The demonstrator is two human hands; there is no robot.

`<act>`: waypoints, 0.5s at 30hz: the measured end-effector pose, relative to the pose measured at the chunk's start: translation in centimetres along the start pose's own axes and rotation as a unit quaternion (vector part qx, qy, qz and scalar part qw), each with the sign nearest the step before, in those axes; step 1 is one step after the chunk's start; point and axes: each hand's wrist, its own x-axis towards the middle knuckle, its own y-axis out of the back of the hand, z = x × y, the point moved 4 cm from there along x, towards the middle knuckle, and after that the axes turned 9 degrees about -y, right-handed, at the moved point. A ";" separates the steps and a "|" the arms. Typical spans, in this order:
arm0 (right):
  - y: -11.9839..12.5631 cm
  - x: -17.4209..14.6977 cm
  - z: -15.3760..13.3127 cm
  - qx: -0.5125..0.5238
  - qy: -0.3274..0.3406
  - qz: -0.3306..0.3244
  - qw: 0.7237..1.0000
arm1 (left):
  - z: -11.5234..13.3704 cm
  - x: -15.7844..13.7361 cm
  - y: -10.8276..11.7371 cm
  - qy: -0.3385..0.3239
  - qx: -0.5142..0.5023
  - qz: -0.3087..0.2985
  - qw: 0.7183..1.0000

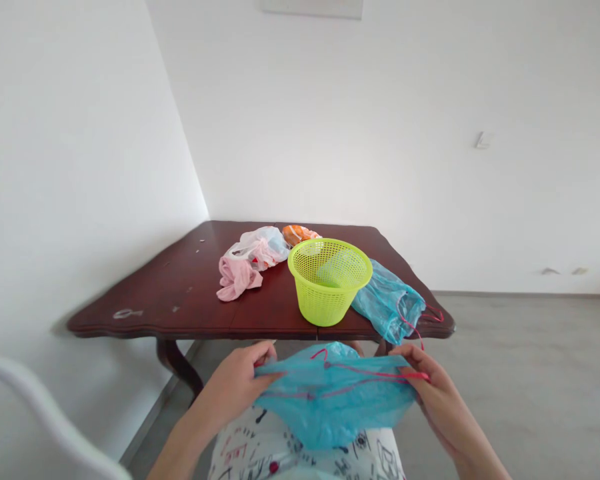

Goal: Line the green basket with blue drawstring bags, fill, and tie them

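Observation:
A blue plastic drawstring bag [330, 407] is stretched sideways over my lap, below the table's front edge. My left hand [247, 370] pinches its left side. At the other side my right hand [423, 380] is closed on the bag's rim, with the pink drawstring [375, 375] running to its fingers. Just beyond the bag, a lime-green mesh basket [325, 303] stands upright near the table's front edge; no contents can be made out in it. Another blue drawstring bag [387, 300] lies to the right of the basket, its pink string hanging by the edge.
On the dark wooden table [180, 287] lie a pink cloth [237, 279], a white plastic bag [260, 247] and an orange-and-white bag [299, 233]. A wall borders the left side and another the back. A pale curved bar [40, 400] crosses the lower left.

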 end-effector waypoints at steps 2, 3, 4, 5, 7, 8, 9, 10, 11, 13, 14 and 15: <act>0.3 0.5 -0.1 -0.038 0.032 0.013 0.999 | -0.1 0.2 0.4 0.001 -0.026 0.032 0.999; 0.2 0.7 -0.1 -0.071 0.053 0.026 0.996 | -0.3 0.2 0.6 0.006 -0.072 0.054 0.996; 0.0 0.7 0.0 -0.109 0.078 0.047 0.990 | -0.5 0.2 0.7 0.017 -0.135 0.073 0.988; -0.4 0.5 0.1 -0.145 0.109 0.079 0.980 | -0.7 0.1 0.7 0.033 -0.204 0.085 0.975; -1.8 -0.8 0.4 -0.198 0.189 0.147 0.950 | -1.1 -0.3 0.6 0.067 -0.322 0.103 0.939; -2.9 -1.8 0.6 -0.208 0.238 0.170 0.934 | -1.2 -0.6 0.5 0.080 -0.363 0.115 0.921; -4.5 -3.0 0.8 -0.214 0.284 0.170 0.919 | -1.3 -0.9 0.3 0.087 -0.396 0.123 0.906; -6.4 -4.2 1.1 -0.215 0.324 0.143 0.910 | -1.1 -1.2 0.0 0.089 -0.423 0.125 0.893; -8.7 -5.1 1.3 -0.218 0.354 0.085 0.906 | -0.9 -1.5 -0.3 0.088 -0.446 0.122 0.882; -13.5 -6.2 2.0 -0.259 0.343 -0.082 0.899 | -0.2 -2.1 -1.0 0.082 -0.485 0.097 0.865; -15.5 -6.2 2.4 -0.281 0.304 -0.145 0.899 | 0.1 -2.4 -1.3 0.080 -0.499 0.086 0.859; -16.9 -5.9 2.7 -0.303 0.249 -0.183 0.902 | 0.5 -2.6 -1.4 0.078 -0.510 0.080 0.853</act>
